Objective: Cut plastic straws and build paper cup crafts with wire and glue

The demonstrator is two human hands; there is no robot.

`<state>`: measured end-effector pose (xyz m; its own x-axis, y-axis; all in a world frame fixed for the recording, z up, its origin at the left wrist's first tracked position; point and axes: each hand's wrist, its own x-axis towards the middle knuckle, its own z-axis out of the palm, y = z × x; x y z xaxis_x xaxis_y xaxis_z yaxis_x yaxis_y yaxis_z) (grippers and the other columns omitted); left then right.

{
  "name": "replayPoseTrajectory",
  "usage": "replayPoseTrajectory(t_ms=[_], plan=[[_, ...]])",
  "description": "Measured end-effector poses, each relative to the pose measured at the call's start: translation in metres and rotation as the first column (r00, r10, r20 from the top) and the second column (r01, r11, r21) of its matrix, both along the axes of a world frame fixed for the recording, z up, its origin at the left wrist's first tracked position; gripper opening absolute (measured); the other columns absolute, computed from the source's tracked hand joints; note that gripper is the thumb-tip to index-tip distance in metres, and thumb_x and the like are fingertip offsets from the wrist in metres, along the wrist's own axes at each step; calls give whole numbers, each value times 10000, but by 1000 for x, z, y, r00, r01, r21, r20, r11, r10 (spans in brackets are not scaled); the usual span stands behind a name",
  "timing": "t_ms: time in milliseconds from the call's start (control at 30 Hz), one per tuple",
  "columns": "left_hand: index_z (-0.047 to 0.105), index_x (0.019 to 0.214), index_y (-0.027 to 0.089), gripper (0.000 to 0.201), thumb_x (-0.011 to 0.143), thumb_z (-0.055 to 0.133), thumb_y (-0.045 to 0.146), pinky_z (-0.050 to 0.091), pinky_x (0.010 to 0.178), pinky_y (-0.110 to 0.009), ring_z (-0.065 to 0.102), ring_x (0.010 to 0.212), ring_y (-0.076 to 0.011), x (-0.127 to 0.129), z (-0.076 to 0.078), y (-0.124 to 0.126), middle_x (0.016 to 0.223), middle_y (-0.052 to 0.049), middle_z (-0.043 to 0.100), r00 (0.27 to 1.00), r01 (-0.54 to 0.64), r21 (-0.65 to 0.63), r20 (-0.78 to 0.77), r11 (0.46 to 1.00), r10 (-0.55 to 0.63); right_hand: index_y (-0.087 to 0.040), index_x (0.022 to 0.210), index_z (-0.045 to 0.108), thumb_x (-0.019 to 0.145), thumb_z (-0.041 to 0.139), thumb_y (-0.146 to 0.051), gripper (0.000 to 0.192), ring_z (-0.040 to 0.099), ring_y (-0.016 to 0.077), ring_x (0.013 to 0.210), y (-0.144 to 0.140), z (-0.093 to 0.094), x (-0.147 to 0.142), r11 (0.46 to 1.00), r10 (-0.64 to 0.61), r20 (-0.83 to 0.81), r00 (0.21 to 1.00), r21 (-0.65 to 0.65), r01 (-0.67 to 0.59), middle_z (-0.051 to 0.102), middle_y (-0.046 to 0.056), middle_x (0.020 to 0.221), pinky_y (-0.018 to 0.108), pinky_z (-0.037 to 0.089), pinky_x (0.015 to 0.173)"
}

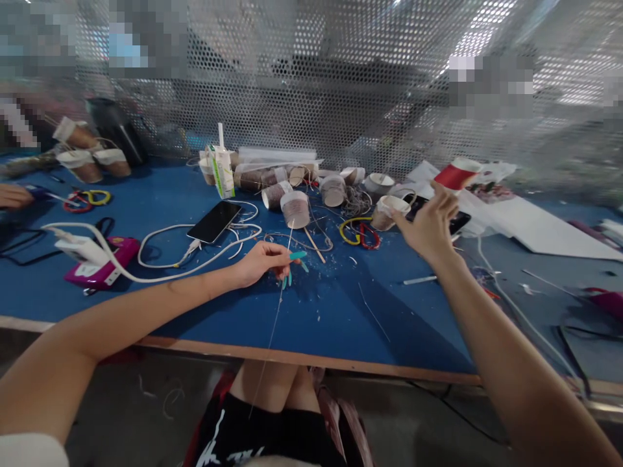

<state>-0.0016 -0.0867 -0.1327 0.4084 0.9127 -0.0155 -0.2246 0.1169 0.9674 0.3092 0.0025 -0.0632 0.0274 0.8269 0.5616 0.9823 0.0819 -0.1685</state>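
Note:
My left hand (265, 263), with long turquoise nails, is closed in a pinch on a thin white string (276, 318). The string runs up to a twine-wrapped cup (295, 211) and hangs down past the table edge toward my lap. My right hand (433, 224) reaches over the right side of the table, thumb and fingers spread. Its fingertips are at the lower edge of a red and white paper cup (456, 174); whether they touch it I cannot tell. Beside the thumb stands a small cup with a string handle (388, 213).
Several wrapped cups (333, 190) line the back. Yellow-and-red scissors (359, 233), a wooden stick (315, 245), a charging phone (214, 222), white cables and a purple power strip (102, 263) lie about. A perforated metal screen (311, 84) stands behind. At far left is another person's hand (14, 196).

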Motion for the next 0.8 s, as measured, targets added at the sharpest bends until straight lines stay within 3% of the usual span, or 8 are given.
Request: replayPoseTrajectory(t_ms=[67, 167, 267, 333, 467, 567, 667, 800], plan=[[618, 563, 100, 389, 591, 783, 451, 438, 449, -186, 520, 423, -52, 0, 1, 0, 515, -5, 609, 1000, -8, -6, 7, 1000, 8, 55, 1264, 351, 819, 516, -393, 653, 319, 419, 1256, -19, 0, -1, 980, -196, -2, 981, -24, 196, 384, 354, 1297, 595, 256, 996], [639, 596, 100, 376, 596, 784, 447, 434, 447, -181, 519, 425, -49, 0, 1, -1, 518, -1, 609, 1000, 9, -5, 10, 1000, -9, 133, 1319, 248, 821, 482, -416, 777, 259, 474, 1304, -52, -7, 3, 880, -442, -24, 897, -204, 428, 250, 446, 1360, 635, 282, 953], [653, 625, 101, 352, 603, 783, 427, 427, 444, -178, 508, 425, -46, 0, -1, -2, 499, 13, 591, 1000, 4, -2, 9, 1000, -4, 182, 1340, 235, 860, 396, -461, 818, 167, 506, 1344, -83, -17, 15, 745, -570, 48, 821, -390, 540, 169, 447, 1409, 608, 217, 1019], [638, 597, 103, 349, 609, 779, 422, 430, 449, -177, 507, 432, -44, 0, -1, -2, 505, 12, 592, 1000, -2, 4, 9, 1000, 2, 213, 1303, 280, 875, 353, -422, 769, 228, 490, 1331, -100, -22, 28, 709, -575, 109, 811, -429, 561, 266, 443, 1369, 558, 208, 1048], [606, 544, 108, 349, 625, 765, 408, 436, 459, -175, 513, 446, -41, -1, -1, -2, 536, 0, 611, 1000, 15, 26, 4, 1000, -15, 229, 1208, 368, 831, 429, -460, 789, 402, 495, 1188, -124, -32, 58, 733, -535, 242, 809, -343, 587, 429, 437, 1201, 544, 272, 1001], [607, 547, 111, 337, 642, 755, 398, 431, 461, -176, 503, 443, -39, -1, -3, -2, 517, 8, 592, 1000, 17, 44, -1, 999, -17, 165, 1130, 455, 835, 437, -492, 720, 446, 505, 1088, -129, -41, 77, 837, -404, 280, 871, -270, 476, 478, 439, 1084, 571, 360, 856], [618, 565, 112, 322, 662, 743, 392, 426, 466, -178, 503, 453, -41, -2, -3, -1, 522, 7, 591, 1000, 13, 56, -11, 998, -13, 80, 1077, 488, 870, 374, -446, 578, 456, 492, 1036, -124, -50, 92, 908, -317, 258, 913, -197, 371, 480, 438, 1048, 561, 389, 750], [614, 551, 121, 320, 649, 749, 394, 429, 468, -184, 512, 458, -47, -1, -3, -1, 526, 7, 592, 1000, 16, 50, -14, 999, -16, 23, 1065, 479, 844, 397, -336, 429, 489, 422, 1036, -114, -59, 111, 927, -270, 128, 954, -233, 293, 494, 391, 1070, 525, 389, 832]])
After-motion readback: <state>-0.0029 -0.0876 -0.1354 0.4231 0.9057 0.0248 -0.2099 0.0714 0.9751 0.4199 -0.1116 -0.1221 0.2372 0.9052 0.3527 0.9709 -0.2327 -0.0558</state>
